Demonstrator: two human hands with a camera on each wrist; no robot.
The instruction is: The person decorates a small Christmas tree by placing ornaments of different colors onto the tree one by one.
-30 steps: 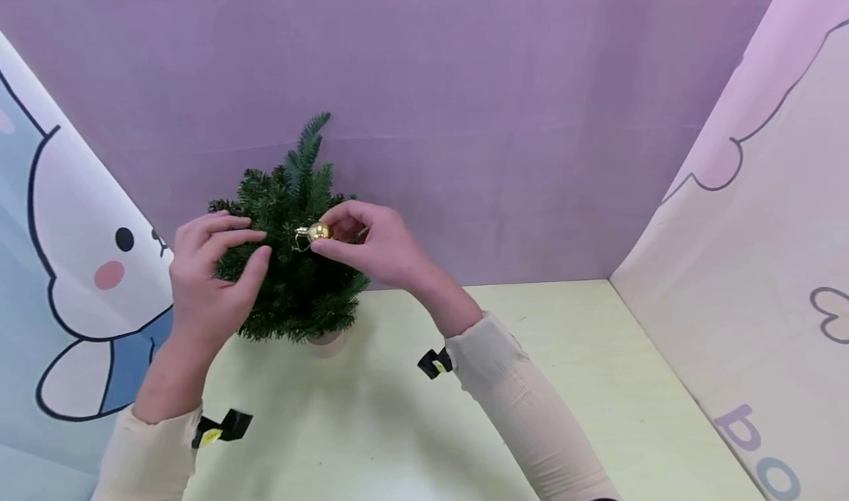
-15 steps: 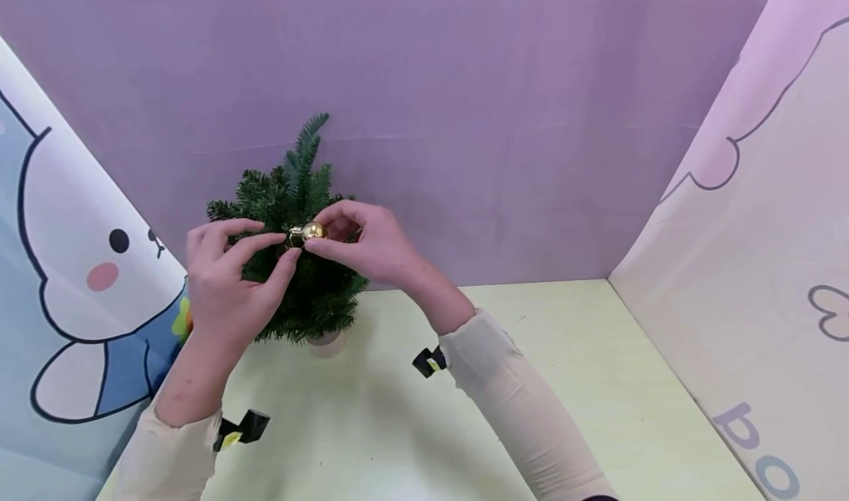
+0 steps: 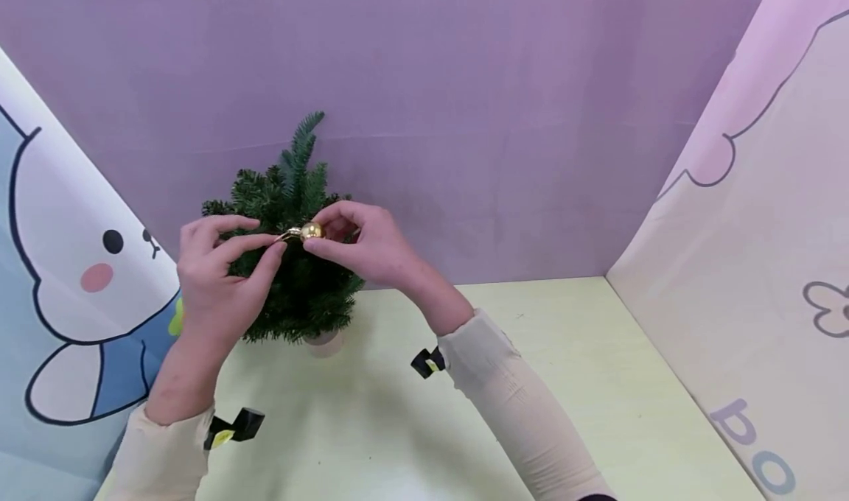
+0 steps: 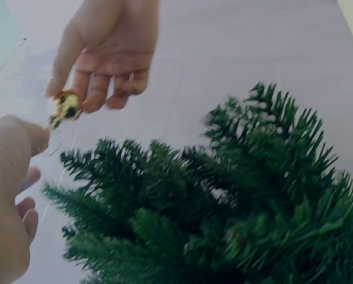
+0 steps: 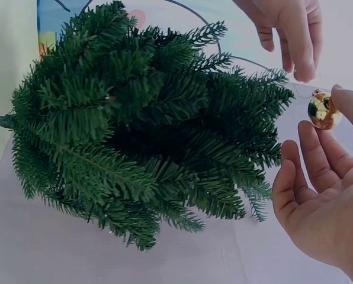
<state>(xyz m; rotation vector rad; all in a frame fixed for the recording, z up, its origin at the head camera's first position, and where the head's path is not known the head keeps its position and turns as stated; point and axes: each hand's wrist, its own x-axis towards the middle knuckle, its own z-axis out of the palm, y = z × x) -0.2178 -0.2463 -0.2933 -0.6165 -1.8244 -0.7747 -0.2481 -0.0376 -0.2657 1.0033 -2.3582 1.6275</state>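
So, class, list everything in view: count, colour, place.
Table: one, pale yellow, lower picture
Tree: one, green, on the table
Base: one, pale, under the tree
Backdrop: one, purple, behind the tree
Left panel: one, blue and white, picture's left
Right panel: one, pink and cream, picture's right
Bauble: one, gold, before the tree
Sleeves: two, cream, lower picture
Wrist devices: two, black, beside the sleeves
Left hand: one, pinching the bauble's loop
Right hand: one, pinching the bauble

On my feed, a pale bench [image 3: 530, 383] ran back to a creased purple cloth [image 3: 464, 118]; left of it I saw a printed panel [image 3: 26, 442] with a pink-cheeked cartoon animal [image 3: 73, 243], right of it a pinkish sheet [image 3: 743, 280] bearing a flower outline [image 3: 829, 309].
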